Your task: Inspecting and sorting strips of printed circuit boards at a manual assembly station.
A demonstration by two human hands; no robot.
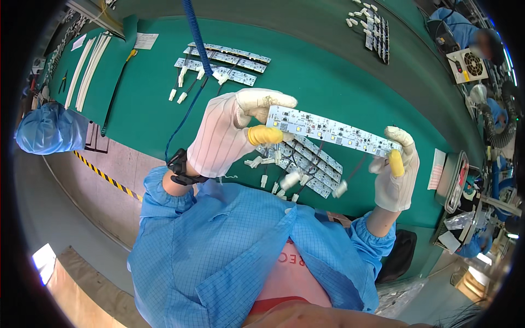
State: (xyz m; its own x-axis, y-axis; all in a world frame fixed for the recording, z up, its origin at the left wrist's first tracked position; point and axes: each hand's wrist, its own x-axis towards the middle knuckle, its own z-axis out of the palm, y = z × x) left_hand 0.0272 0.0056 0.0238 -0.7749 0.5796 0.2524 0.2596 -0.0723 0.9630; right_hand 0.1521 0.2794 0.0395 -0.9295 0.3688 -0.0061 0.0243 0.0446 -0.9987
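A long white LED circuit board (333, 132) is held up between my two hands, tilted down toward the right. My left hand (236, 127), in a white striped glove with a yellow thumb cover, pinches its left end. At the right end, my right hand (396, 174) grips it between gloved fingers, one also covered in yellow. Wires with white connectors (340, 189) dangle below the board. Underneath lies a group of similar boards (322, 174) with wires and white plugs on the green mat, partly hidden by the held board and my left hand.
More LED boards (235, 60) with plugs lie farther back. A blue coiled cord (195, 35) hangs near the black strap (179, 167) on my left wrist. Another stack (377, 38) sits on the dark far strip. A metal tray (454, 183) stands right; a person's blue cap (46, 128) is left.
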